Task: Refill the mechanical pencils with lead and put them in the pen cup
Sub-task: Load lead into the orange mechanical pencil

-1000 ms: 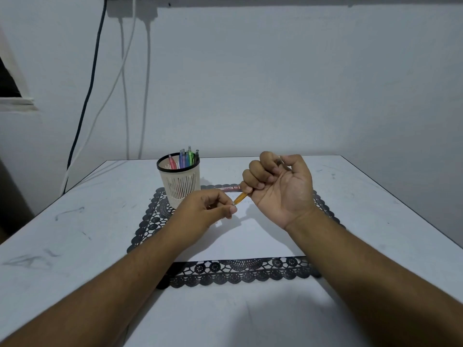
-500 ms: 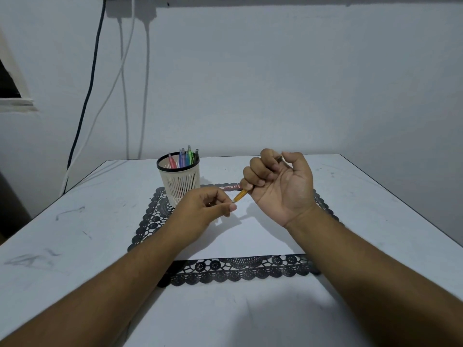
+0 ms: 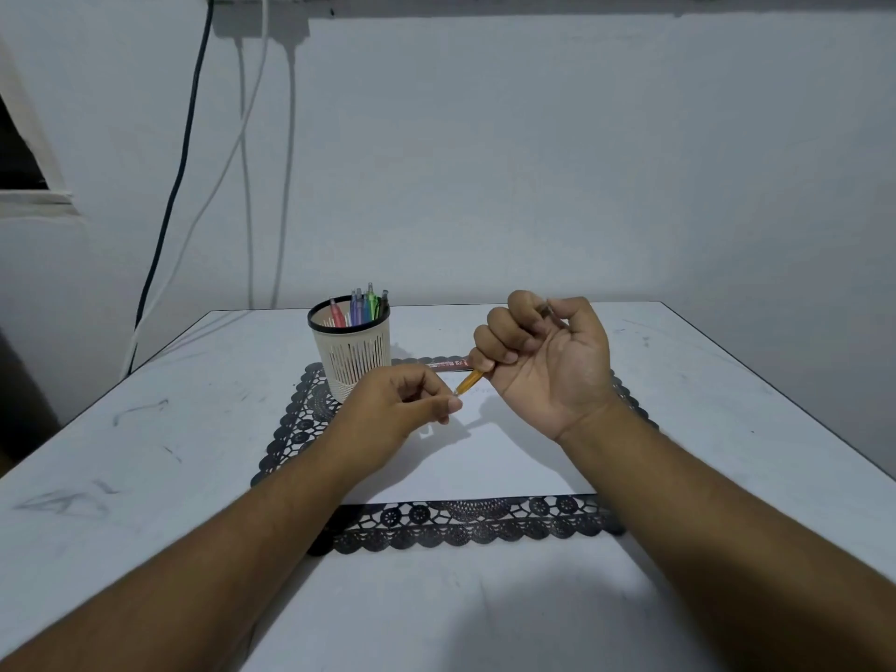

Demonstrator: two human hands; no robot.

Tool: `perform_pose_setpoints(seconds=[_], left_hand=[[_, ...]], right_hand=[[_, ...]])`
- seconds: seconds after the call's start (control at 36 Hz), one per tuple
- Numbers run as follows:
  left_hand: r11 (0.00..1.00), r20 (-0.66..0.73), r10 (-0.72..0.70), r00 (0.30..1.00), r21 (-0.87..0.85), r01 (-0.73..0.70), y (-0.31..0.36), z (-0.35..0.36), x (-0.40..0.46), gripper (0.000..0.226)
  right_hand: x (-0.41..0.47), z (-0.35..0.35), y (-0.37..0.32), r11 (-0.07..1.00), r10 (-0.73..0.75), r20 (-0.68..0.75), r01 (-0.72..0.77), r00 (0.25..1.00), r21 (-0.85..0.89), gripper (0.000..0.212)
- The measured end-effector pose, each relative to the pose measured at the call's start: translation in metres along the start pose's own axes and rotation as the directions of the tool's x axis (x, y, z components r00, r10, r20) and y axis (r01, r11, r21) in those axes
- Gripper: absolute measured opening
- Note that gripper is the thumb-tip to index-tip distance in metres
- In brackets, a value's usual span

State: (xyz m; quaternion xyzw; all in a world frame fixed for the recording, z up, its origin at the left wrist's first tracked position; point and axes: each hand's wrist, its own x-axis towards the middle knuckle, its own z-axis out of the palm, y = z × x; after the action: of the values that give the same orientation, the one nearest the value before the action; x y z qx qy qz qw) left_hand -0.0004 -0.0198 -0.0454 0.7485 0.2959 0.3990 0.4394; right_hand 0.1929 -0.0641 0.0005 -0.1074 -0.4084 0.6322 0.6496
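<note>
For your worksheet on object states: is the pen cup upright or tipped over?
Upright. The pen cup stands on the lace mat, its pencils pointing up.

Table [image 3: 145, 429]: smooth matt white top, scuffed with grey marks at 9 o'clock. Mat [image 3: 291, 429]: black openwork border, lace-like, round a plain matt white centre. Pen cup [image 3: 356, 361]: cream slotted plastic, black rim. Pencil [image 3: 470, 380]: translucent orange plastic, slightly glossy. Wall [image 3: 582, 162] at 12 o'clock: matt white paint.
</note>
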Motion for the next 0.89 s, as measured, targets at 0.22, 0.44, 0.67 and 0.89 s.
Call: perform_pose_setpoints(seconds=[0.22,0.44,0.67,0.89], left_hand=[[1.000,0.000,-0.009,1.000,0.002,0.009,0.0027,0.0009,-0.0008,0.014],[1.000,0.001,-0.015,1.000,-0.010,0.015,0.0051,0.0016,-0.0022,0.013],[0.999,0.004,-0.029,1.000,-0.026,0.029,0.0052,0.0006,-0.0028,0.013],[0.999,0.007,-0.035,0.999,-0.039,0.036,0.0079,0.0012,-0.0027,0.013]], right_hand=[[-0.0004,-0.0001,-0.0008,1.000,0.002,-0.009,-0.002,1.000,0.005,0.025],[-0.0005,0.0002,-0.0002,1.000,0.002,-0.008,-0.002,1.000,-0.008,0.025],[-0.0015,0.0018,-0.0028,0.999,0.008,0.015,-0.008,1.000,-0.039,0.024],[-0.0020,0.0035,-0.0037,0.998,0.013,0.022,-0.012,1.000,-0.059,0.023]])
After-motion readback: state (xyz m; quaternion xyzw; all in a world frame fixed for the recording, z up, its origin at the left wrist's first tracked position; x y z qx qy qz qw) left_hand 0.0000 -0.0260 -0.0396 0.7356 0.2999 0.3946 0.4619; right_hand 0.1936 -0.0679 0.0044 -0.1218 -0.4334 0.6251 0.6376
